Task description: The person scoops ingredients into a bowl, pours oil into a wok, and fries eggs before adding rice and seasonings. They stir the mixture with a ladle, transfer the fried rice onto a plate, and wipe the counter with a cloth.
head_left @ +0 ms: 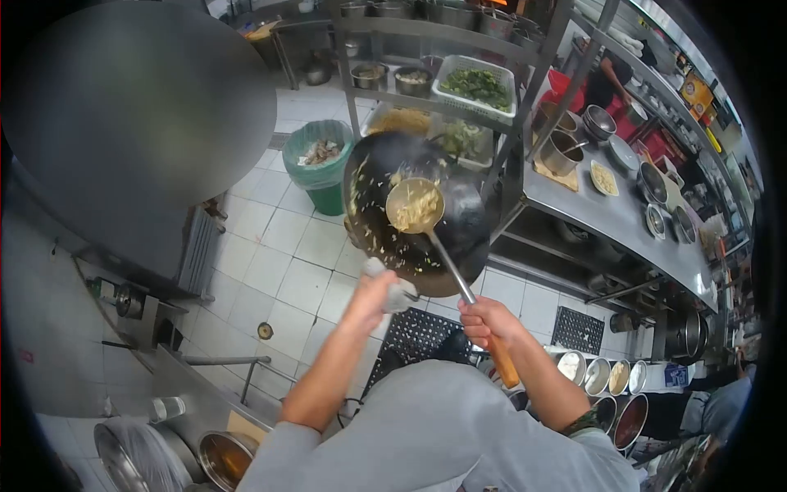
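A dark, round wok (pixel 469 217) is held up in front of me, tilted, with bits of food stuck over its inner surface. My left hand (pixel 373 297) is closed around a whitish cloth (pixel 400 297) at the wok's near rim, gripping the wok through it. My right hand (pixel 489 321) is wrapped round the long handle of a ladle (pixel 451 266), which ends in an orange-brown wooden grip. The ladle's bowl holds pale yellowish food (pixel 416 207) and hangs over the wok. What the cloth covers is hidden.
A green lined bin (pixel 318 176) stands left of the wok. Behind are metal shelves with a basket of greens (pixel 475 88). A steel counter (pixel 566 201) with pots and bowls runs right. Seasoning tubs (pixel 597 375) sit by my right arm. Other people are at the right.
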A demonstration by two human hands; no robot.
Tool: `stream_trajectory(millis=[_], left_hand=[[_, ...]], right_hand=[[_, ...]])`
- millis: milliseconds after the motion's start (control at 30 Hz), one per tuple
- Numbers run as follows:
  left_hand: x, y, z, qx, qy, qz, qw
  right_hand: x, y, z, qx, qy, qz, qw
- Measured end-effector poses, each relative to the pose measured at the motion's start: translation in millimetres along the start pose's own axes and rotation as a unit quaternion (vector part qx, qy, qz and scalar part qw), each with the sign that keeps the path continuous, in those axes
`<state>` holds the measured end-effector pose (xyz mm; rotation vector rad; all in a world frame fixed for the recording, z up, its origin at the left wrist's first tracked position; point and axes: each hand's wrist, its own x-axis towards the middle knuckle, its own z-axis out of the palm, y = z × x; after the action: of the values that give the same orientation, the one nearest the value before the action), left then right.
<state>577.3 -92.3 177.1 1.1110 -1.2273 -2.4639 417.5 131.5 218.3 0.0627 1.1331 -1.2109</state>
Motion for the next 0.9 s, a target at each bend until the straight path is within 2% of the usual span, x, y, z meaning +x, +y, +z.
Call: stream_trajectory(millis=[33,100,133,167,200,267,300,400,433,533,600,633,667,700,733,767,867,900], left_hand=[[-4,4,-4,-0.048,0.004,-0.033,0.998],[-21,-4,-13,-0.140,0.026,-0.117,0.983],[-22,-12,-13,-0.148,0.041,-0.115,0.981],[-27,-26,-9,-0.157,0.054,-0.112,0.980],[-31,-41,-6,-0.167,0.067,-0.109,0.978],[-43,-68,6,-0.093,0.051,0.013,0.994],[-48,-78,12,-0.054,0.041,0.078,0.995],[-55,-88,26,0.100,0.120,0.160,0.975],[-50,-88,22,0.161,0.095,0.178,0.966],[-21,-89,19,0.220,0.122,0.215,0.944],[-15,-65,24,0.114,0.118,0.158,0.974],[-11,-55,16,0.077,0.076,0.137,0.985],[-8,-47,6,0.039,0.035,0.116,0.992],[-13,-38,4,0.006,0.036,0.068,0.997],[-25,-27,7,-0.030,0.036,0.017,0.999],[-31,-22,13,-0.066,0.034,-0.036,0.997],[-29,-32,27,-0.105,0.007,-0.100,0.989],[-24,-36,37,-0.112,-0.004,-0.099,0.989]], right_hand=[[4,-1,-3,0.100,-0.039,0.025,0.994],[-8,13,-34,0.185,-0.093,0.063,0.976],[-10,14,-47,0.223,-0.122,0.074,0.964],[-14,12,-45,0.237,-0.081,0.067,0.966],[-17,7,-39,0.159,-0.011,0.045,0.986],[-30,-5,-17,-0.002,0.129,0.000,0.992],[-28,-6,-25,-0.048,0.149,-0.009,0.988],[-30,-22,2,-0.044,0.177,-0.023,0.983],[-28,-28,12,-0.029,0.150,-0.034,0.988],[-29,-51,39,0.152,-0.015,-0.057,0.987],[-22,-48,16,0.263,-0.173,-0.037,0.949],[-16,-44,2,0.318,-0.248,-0.022,0.915],[-16,-34,-16,0.305,-0.251,-0.040,0.918],[-20,-19,-37,0.288,-0.253,-0.061,0.921],[-27,-2,-51,0.272,-0.252,-0.079,0.925],[-36,8,-56,0.243,-0.194,-0.097,0.945],[-61,7,-67,0.190,-0.045,-0.118,0.974],[-70,-4,-74,0.222,-0.004,-0.112,0.969]])
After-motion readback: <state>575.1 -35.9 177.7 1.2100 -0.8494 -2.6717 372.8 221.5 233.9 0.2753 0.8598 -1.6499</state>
